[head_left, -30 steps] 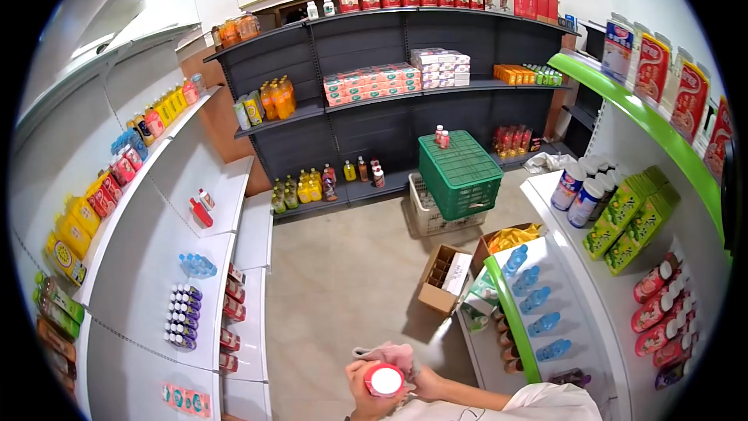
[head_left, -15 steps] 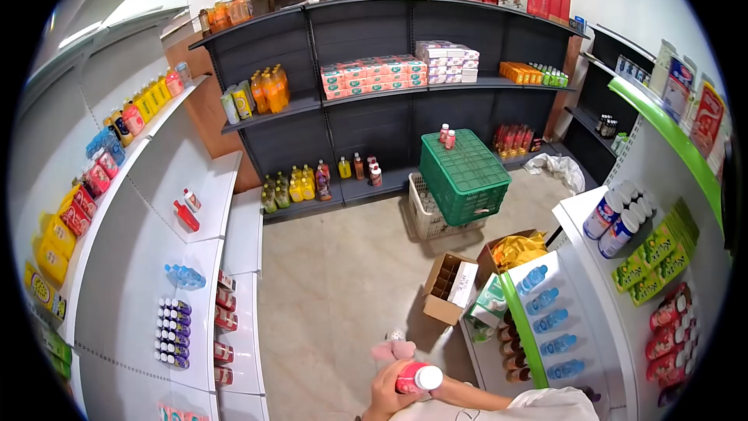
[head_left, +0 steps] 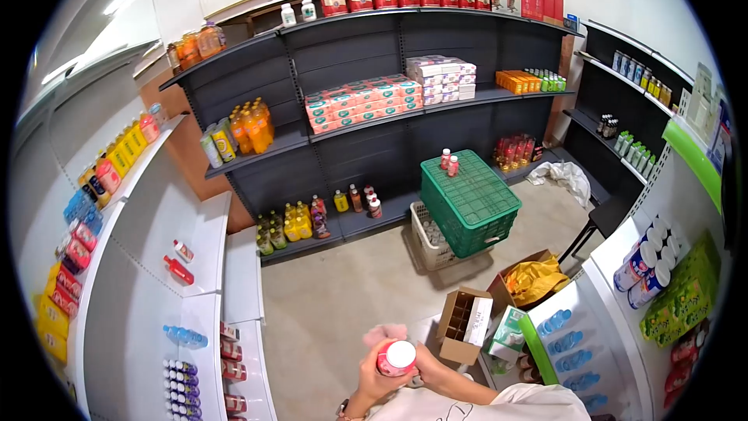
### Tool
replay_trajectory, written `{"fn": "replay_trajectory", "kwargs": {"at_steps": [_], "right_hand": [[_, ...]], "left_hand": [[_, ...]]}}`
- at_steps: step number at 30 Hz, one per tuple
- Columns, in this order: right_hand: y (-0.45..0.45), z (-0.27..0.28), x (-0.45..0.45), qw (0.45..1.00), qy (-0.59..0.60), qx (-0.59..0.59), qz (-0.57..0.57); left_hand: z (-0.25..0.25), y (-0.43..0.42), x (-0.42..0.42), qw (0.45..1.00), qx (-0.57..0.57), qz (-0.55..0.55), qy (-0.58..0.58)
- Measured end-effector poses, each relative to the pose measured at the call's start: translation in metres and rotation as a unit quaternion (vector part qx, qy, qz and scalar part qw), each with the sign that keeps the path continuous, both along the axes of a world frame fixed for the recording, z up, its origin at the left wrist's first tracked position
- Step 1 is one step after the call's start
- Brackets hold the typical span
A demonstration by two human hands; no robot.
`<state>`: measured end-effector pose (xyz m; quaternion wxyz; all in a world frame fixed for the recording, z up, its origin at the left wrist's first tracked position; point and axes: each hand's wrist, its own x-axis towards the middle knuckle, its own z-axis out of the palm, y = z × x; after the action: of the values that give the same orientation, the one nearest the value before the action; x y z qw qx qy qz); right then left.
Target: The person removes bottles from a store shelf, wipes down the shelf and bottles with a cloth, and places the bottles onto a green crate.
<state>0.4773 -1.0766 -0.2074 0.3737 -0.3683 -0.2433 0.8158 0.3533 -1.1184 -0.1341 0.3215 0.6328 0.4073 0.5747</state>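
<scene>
A red bottle with a white cap [head_left: 396,362] is held upright in front of my body, its cap facing the camera. Around its left side wrap the fingers of my left hand [head_left: 372,378], closed on it. My right hand [head_left: 425,365] is curled against the bottle's right side; part of its fingers is hidden behind the bottle. Beyond my hands, a pink soft-looking thing [head_left: 383,334] shows low down near the floor, partly covered by the bottle and my left hand.
Ahead stands a green crate [head_left: 471,203] with two small bottles on top, over a white basket [head_left: 427,245]. Open cardboard boxes [head_left: 461,327] sit to the right. Stocked white shelves [head_left: 226,308] flank the left; dark shelving [head_left: 351,140] spans the back.
The bottle and both hands have shifted slightly left and up in view, and my right hand now shows beside the bottle. The camera view has turned and tilted a little.
</scene>
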Motion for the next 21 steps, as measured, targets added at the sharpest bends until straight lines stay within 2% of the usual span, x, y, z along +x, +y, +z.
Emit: {"fn": "replay_trajectory", "kwargs": {"at_steps": [2,6,8,9,11,12,14,17,18,19,21], "right_hand": [[0.022,0.000,0.006,0.998,0.006,-0.016,-0.063],[0.052,0.037,0.032,0.965,0.037,-0.053,-0.252],[0.059,0.029,0.032,0.925,-0.091,0.178,-0.322],[0.064,0.031,0.039,0.945,-0.058,0.116,-0.301],[0.089,0.046,0.046,0.969,0.155,0.149,-0.123],[0.094,0.066,0.040,0.972,0.038,0.179,-0.150],[0.120,0.054,0.033,0.970,0.004,0.179,-0.163],[0.163,0.044,0.017,0.891,-0.269,0.315,-0.185],[0.179,0.044,0.013,0.885,-0.314,0.298,-0.172],[0.194,0.045,0.009,0.876,-0.357,0.282,-0.158],[0.230,0.056,-0.006,0.829,-0.455,0.281,-0.161]], "left_hand": [[0.000,0.020,0.000,0.999,-0.021,0.005,-0.036],[-0.019,0.055,-0.008,0.994,-0.096,0.032,0.045],[-0.020,0.074,-0.006,0.989,-0.126,0.042,0.064],[-0.019,0.084,-0.005,0.984,-0.148,0.040,0.087],[-0.017,0.108,-0.005,0.974,-0.199,0.034,0.108],[-0.016,0.121,-0.007,0.967,-0.230,0.029,0.105],[-0.017,0.148,-0.012,0.950,-0.293,0.018,0.103],[-0.034,0.204,-0.025,0.936,-0.240,-0.001,0.259],[-0.038,0.224,-0.032,0.923,-0.217,-0.006,0.319],[-0.041,0.244,-0.037,0.947,-0.171,-0.021,0.272],[-0.026,0.283,-0.050,0.942,-0.193,-0.017,0.273]]}}
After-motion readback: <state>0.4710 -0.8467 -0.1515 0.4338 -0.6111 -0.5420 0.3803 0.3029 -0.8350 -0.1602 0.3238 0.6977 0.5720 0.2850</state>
